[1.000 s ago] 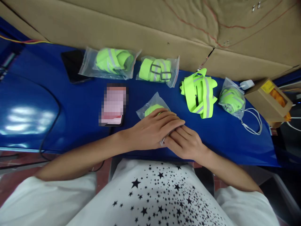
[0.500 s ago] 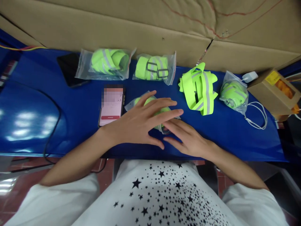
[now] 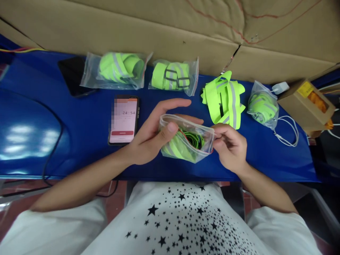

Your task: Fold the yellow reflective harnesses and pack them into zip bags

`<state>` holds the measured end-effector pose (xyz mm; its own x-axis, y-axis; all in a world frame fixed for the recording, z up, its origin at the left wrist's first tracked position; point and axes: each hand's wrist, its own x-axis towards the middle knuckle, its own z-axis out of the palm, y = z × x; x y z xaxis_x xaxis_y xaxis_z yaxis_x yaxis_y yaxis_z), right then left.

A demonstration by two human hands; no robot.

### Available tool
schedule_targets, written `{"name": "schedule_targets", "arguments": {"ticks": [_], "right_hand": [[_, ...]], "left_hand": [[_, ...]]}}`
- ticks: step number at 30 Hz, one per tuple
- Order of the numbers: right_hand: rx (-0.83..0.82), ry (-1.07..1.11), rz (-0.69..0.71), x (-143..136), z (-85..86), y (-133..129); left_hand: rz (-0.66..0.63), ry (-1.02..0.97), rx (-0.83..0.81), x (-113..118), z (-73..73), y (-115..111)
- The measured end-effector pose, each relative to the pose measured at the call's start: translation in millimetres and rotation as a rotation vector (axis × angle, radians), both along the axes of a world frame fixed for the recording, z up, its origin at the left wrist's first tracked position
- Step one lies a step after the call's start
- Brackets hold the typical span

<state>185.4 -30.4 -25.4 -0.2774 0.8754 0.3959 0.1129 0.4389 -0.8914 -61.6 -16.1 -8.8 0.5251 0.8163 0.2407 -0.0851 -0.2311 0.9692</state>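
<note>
Left fingers (image 3: 170,129), widely curled, grip one bag (image 3: 179,150); right fingers (image 3: 225,131) pinch its edge (image 3: 213,134). Three other bags (image 3: 172,76), one loose strap bundle (image 3: 234,106).

white star-print t-shirt (image 3: 172,221)

black five-pointed stars (image 3: 153,210), a few large among many tiny, cover its front, crowding thicker toward the right. the left sleeve (image 3: 63,225) and right sleeve (image 3: 281,230) are plain white, short and loose.

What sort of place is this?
Probably an indoor workstation, perhaps in a workshop: a glossy blue table backed by a tan, cardboard-like panel, an open, clear plastic bag of neon-yellow, silver-striped strapping held over it, and similar bagged strapping behind.
</note>
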Motion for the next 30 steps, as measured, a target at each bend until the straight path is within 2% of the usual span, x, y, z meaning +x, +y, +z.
{"name": "schedule_targets", "arguments": {"ticks": [3, 6, 8, 9, 13, 18, 20, 23, 27, 30], "right_hand": [[-0.191, 0.087, -0.079, -3, 2.3, -3], [-0.439, 0.201, -0.037, -2, -3.2, -3], [-0.538, 0.257, -0.031, -1, -9.1, -1], [-0.536, 0.274, -0.034, 0, -11.9, 1], [-0.355, 0.237, -0.027, 1, -18.9, 14], [-0.418, 0.106, 0.012, 0, -20.3, 27], [-0.407, 0.091, -0.024, -2, -19.3, 26], [-0.37, 0.089, -0.108, -2, -17.0, 22], [-0.406, 0.077, -0.097, 5, -16.9, 24], [-0.401, 0.06, -0.15, 10, -19.1, 29]], "left_hand": [[-0.063, 0.021, 0.043, 4, -1.2, -1], [-0.118, -0.027, 0.069, 7, -2.9, -4], [-0.142, -0.048, 0.015, 8, -7.0, -4], [-0.148, -0.041, -0.037, 9, -10.0, -3], [-0.109, -0.028, -0.271, 8, -24.1, 10], [-0.181, -0.021, -0.348, 7, -39.6, 23], [-0.111, -0.044, -0.38, 11, -43.7, 22], [-0.01, -0.066, -0.439, 16, -44.4, 19], [-0.005, -0.07, -0.483, 13, -37.5, 19], [0.005, -0.041, -0.474, 8, -32.7, 23]]}}
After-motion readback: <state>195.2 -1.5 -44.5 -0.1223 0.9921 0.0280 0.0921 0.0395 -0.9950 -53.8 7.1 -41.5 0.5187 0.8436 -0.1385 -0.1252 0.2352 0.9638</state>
